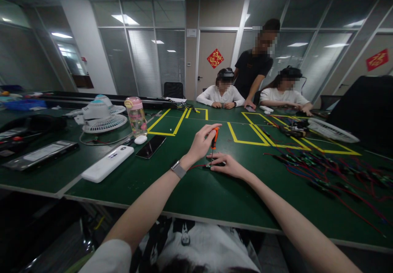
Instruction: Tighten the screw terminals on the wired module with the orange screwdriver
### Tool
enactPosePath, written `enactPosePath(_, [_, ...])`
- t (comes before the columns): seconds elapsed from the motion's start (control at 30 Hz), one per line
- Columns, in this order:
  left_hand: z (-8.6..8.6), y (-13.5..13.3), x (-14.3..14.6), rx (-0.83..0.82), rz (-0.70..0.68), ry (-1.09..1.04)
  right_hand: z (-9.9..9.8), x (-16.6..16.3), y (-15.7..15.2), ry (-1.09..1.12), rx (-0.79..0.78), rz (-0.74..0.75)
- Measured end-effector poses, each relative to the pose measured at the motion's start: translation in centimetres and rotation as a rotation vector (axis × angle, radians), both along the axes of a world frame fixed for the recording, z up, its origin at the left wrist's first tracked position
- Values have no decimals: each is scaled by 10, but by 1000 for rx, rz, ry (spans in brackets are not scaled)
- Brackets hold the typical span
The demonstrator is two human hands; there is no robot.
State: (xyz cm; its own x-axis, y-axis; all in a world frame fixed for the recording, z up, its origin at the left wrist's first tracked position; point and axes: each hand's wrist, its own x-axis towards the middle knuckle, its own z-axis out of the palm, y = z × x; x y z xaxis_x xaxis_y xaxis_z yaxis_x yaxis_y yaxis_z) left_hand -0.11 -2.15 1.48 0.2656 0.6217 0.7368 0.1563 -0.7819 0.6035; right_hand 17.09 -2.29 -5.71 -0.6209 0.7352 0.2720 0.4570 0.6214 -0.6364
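The left hand is clamped on the orange handle of a screwdriver, to the right of the phone and a little nearer the person. The right hand lies low on the green surface, farther right of the phone. Its fingers stretch over a small dark part; whether they pinch it or only press it down I cannot tell. The two hands are close together around the tool.

The likeliest trouble is a slip. A thin shaft meets a tiny part and the grip sits high on the handle, so any lean could kick the tip out, and it would skid towards the right fingers just beside it. The part looks light and is pinned only by fingertips, so it could turn or slide under the push. A red wire trails from the part back towards the phone, under the left wrist, and a drag of that wrist could tug the part off line.

The screwdriver stands near upright. Its long axis runs top to bottom, handle up and tip down at the part; the contact itself is too small to make out.
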Motion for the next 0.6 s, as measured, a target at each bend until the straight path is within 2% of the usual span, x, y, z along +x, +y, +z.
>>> enactPosePath(0.43, [-2, 5, -1, -62, -32, -38, 1, 0, -1, 12, 9, 9])
enactPosePath(0.6, [-2, 3, -1, 30, 90, -9, 2, 0, -2, 10, 17, 6])
